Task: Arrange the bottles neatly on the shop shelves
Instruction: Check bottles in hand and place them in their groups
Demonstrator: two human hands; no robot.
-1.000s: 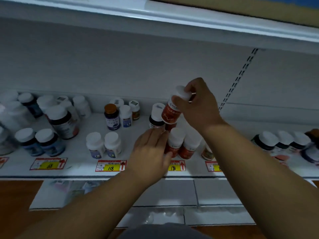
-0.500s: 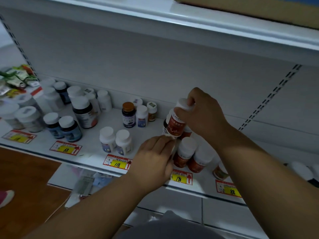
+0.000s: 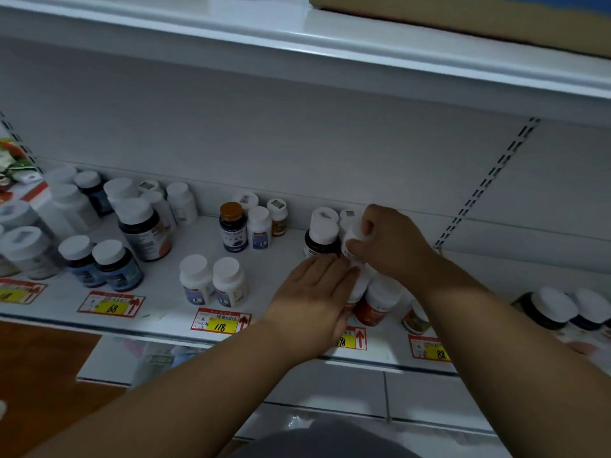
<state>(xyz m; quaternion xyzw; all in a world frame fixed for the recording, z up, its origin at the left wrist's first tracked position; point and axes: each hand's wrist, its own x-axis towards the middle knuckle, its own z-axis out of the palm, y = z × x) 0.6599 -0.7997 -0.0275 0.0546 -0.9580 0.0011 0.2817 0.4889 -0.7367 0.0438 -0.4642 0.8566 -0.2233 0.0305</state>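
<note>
My right hand grips the white cap of a red-labelled bottle, which stands low on the white shelf behind two more red bottles. My left hand lies flat with straight fingers against the front of that red group, hiding most of one bottle. A dark bottle with a white cap stands just left of the held one. A pair of white bottles stands further left, above the 118 price tag.
Several larger dark and white bottles crowd the shelf's left part. A brown-capped bottle stands mid-shelf with small white ones. Dark jars sit at the right. Another shelf overhangs above, carrying a cardboard box.
My right hand has lowered the red bottle from the air down onto the shelf behind the red group. The left hand stayed against the front bottles. The view shifted left.
</note>
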